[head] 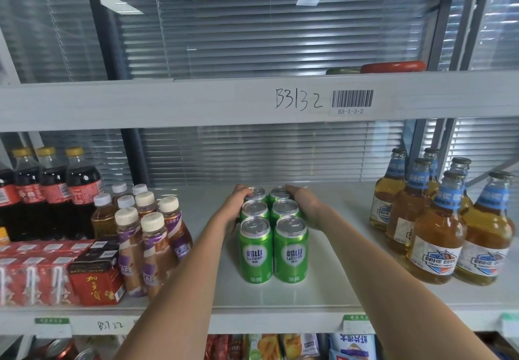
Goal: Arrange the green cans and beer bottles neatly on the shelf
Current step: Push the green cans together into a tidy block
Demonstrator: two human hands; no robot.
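Green Laoshan cans (271, 230) sat mid-frame in two rows, left hand (236, 206) and right hand (302, 202) cupping the block's flanks; even inward pressure looked the way to square them.

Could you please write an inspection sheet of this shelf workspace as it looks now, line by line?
Surface: white shelf, bare between the cans and the bottles.
Job's things: six green cans upright in two columns of three, close together; beer bottles upright in a loose cluster at the right, not in rows.
Clutter: cola bottles, coffee bottles and red cartons at the left.
Grippers: left hand and right hand press the sides of the rear cans.
Cables: nothing seen.
Surroundings: window blinds behind; shelf label B3-1-3-2 above; snack packets below.
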